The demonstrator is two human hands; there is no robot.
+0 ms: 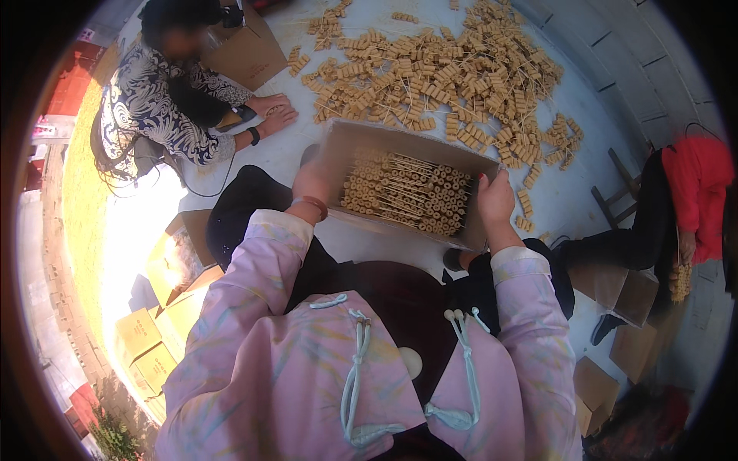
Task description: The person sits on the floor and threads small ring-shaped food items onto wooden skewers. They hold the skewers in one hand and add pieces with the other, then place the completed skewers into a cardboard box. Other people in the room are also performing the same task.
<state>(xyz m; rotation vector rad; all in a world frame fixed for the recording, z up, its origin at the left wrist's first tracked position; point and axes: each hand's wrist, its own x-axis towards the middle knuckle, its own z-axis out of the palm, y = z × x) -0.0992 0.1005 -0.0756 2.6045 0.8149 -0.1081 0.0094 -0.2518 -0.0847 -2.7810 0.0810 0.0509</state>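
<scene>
A brown cardboard box (400, 141) sits tilted in front of my knees, packed with rows of thin sticks threaded with small tan rings (407, 192). My left hand (309, 183) grips the box's left wall. My right hand (496, 198) holds its right wall near the corner. Both forearms wear pink sleeves. Beyond the box, a large heap of the same ring-laden sticks (446, 73) is spread over the white ground sheet (573, 196).
A person in a patterned top (157, 104) kneels at upper left, hands flat on the sheet, beside a flat cardboard box (250, 54). A person in red (692, 200) sits at right holding sticks. Yellow boxes (150, 346) lie lower left, brown ones (626, 296) lower right.
</scene>
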